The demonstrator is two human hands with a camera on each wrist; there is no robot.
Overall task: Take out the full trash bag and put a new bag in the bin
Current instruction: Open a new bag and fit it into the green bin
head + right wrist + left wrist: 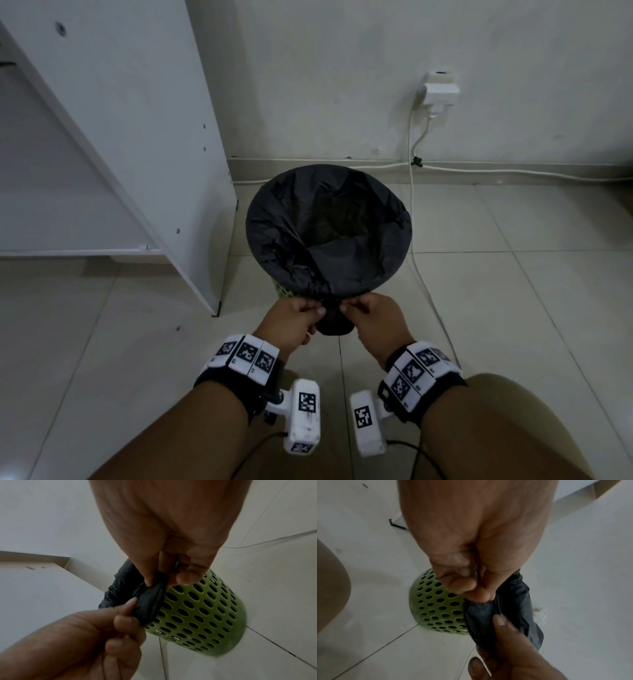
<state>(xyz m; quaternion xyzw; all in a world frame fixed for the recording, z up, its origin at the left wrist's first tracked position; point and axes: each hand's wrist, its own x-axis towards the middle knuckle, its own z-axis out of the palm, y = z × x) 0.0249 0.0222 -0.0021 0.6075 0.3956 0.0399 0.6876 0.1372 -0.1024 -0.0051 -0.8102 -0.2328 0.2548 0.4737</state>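
Observation:
A black trash bag (329, 233) lines a green perforated bin (286, 291) on the tiled floor, its edge folded over the rim. At the near rim the bag's slack is gathered into a twisted bunch (150, 601). My left hand (315, 313) pinches this bunch from the left. From the right, my right hand (349, 306) pinches it too. In the left wrist view the left fingertips (476, 592) press into the bag's fold (513, 608) beside the bin wall (436, 608). The right wrist view has the right thumb and finger (164, 580) gripping the top of the bunch against the bin (197, 615).
A white shelf unit (137, 137) stands close on the bin's left. Behind it is a wall with a socket and plug (438, 92). A white cable (416, 240) runs down past the bin's right side along the floor. My knee (531, 411) is at lower right.

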